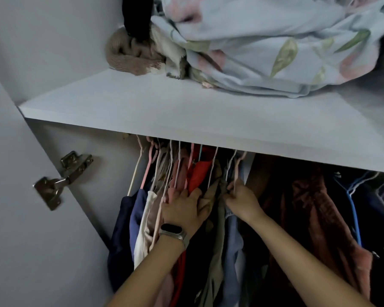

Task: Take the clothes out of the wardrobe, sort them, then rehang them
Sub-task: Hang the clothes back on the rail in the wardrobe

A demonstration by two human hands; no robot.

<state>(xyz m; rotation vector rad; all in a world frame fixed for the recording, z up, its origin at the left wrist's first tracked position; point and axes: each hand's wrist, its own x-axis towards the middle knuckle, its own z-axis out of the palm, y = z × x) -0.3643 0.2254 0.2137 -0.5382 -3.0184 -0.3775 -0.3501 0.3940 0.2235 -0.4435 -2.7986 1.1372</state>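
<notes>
Under the white wardrobe shelf (186, 120), the left hand (183, 207) lies with fingers spread and nearly straight, pressing against the packed hanging clothes (195, 173) ahead of it. Just right of it, the right hand (242, 199) pinches thin wire hangers (232, 165), fingers curled.

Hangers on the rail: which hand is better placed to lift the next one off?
Probably the right hand: its fingers already pinch a thin hanger wire below the shelf. The left hand lies flat against the bunched clothes, holding nothing.
</notes>
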